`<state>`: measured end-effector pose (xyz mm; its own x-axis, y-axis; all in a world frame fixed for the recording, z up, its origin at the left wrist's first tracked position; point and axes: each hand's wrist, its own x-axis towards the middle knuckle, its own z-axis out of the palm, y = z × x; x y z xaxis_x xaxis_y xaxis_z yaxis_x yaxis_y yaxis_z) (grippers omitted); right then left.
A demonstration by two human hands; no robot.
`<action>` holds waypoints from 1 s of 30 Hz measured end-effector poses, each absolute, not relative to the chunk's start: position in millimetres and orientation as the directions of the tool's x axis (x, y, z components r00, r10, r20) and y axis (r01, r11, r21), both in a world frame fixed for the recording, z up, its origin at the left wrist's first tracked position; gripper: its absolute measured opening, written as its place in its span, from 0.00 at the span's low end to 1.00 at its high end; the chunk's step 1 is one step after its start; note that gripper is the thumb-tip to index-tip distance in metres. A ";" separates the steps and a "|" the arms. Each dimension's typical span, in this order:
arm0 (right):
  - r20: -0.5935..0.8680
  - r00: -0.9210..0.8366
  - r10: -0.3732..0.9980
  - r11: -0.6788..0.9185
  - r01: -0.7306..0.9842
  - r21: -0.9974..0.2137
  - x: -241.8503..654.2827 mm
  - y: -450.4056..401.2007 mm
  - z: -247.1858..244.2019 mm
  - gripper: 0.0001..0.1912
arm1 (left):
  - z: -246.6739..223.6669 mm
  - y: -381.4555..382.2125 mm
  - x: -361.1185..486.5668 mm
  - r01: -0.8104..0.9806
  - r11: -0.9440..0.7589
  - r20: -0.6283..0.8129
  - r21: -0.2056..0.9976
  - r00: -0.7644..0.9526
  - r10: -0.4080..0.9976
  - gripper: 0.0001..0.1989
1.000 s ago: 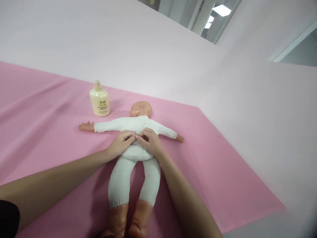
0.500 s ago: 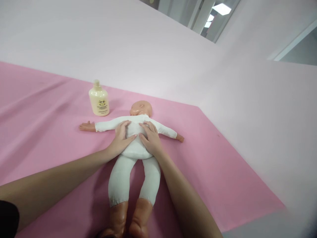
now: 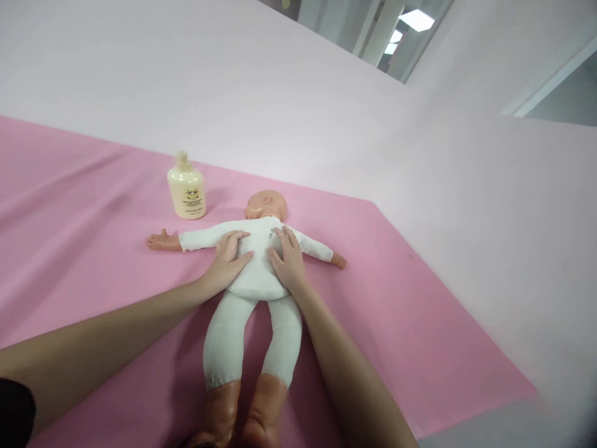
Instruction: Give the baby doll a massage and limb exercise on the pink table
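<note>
A baby doll (image 3: 257, 277) with a white cloth body lies stretched out, its bald head at the far end turned to one side. My left hand (image 3: 226, 262) rests on the left side of its torso, fingers and thumb spread. On the right side of the torso lies my right hand (image 3: 290, 264), its thumb apart from the fingers. A strip of white cloth shows between the two thumbs. Both doll arms reach outward, and the brown lower legs point toward me, the feet partly cut off by the bottom edge.
Beyond the doll's left-hand arm stands a cream pump-style bottle (image 3: 186, 190) with a printed label. Under everything spreads a pink cloth (image 3: 396, 311), creased at left, its edge slanting down on the right. A white wall (image 3: 186, 81) rises behind, with a glazed opening (image 3: 373, 37) above.
My hands have slid a little farther apart across the doll's torso, the right one moving to the right. The doll's arm at left has shifted slightly outward.
</note>
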<state>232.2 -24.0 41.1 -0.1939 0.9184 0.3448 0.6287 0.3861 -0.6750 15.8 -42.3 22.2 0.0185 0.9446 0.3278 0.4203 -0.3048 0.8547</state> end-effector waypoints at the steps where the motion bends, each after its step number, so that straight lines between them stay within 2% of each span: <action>1: 0.326 -0.158 0.932 0.350 0.625 -0.698 233.8 -21.9 38.3 0.34 | 22.6 -41.9 15.3 0.424 -0.303 0.327 0.853 0.018 0.945 0.21; 4: 0.264 -0.064 0.962 0.248 0.605 -0.757 240.2 -14.6 29.1 0.37 | 23.5 -41.7 14.0 0.432 -0.289 0.313 0.854 0.015 0.950 0.19; 7: 0.258 -0.038 0.965 0.230 0.591 -0.773 246.3 -7.4 20.2 0.37 | 23.6 -42.3 13.6 0.428 -0.268 0.289 0.863 0.016 0.957 0.19; 11: 0.306 0.003 0.952 0.239 0.619 -0.748 252.3 -1.0 11.5 0.34 | 22.8 -42.5 15.3 0.418 -0.246 0.274 0.874 -0.006 0.962 0.18; 16: 0.300 0.100 0.949 0.154 0.683 -0.714 258.1 -2.9 17.1 0.30 | 28.3 -42.3 17.2 0.384 -0.229 0.263 0.895 -0.038 0.964 0.17; 20: 0.311 0.077 0.947 0.157 0.735 -0.659 259.7 -9.8 30.0 0.26 | 36.6 -44.7 16.5 0.226 -0.179 0.194 0.958 -0.046 0.980 0.14; 22: 0.345 0.072 0.936 0.182 0.740 -0.647 260.2 -11.7 32.8 0.21 | 38.7 -46.2 16.0 0.143 -0.144 0.156 0.979 -0.079 0.985 0.12; 25: 0.408 0.081 0.909 0.233 0.714 -0.660 260.9 -11.9 32.2 0.12 | 38.8 -47.0 15.8 0.044 -0.171 0.176 0.984 -0.141 0.974 0.09; 27: 0.401 0.098 0.911 0.230 0.687 -0.690 260.6 -12.2 33.0 0.08 | 38.9 -47.0 16.6 -0.046 -0.208 0.199 0.977 -0.157 0.967 0.13; 30: 0.278 0.135 0.951 0.108 0.700 -0.706 258.0 -15.9 41.4 0.10 | 41.9 -47.8 20.0 -0.242 -0.214 0.183 0.946 -0.143 0.973 0.19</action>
<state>258.0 -15.9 41.4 0.1348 0.9510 0.2782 0.6996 0.1075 -0.7064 20.0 -47.8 41.9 -0.1433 0.9726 0.1828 -0.2424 -0.2136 0.9464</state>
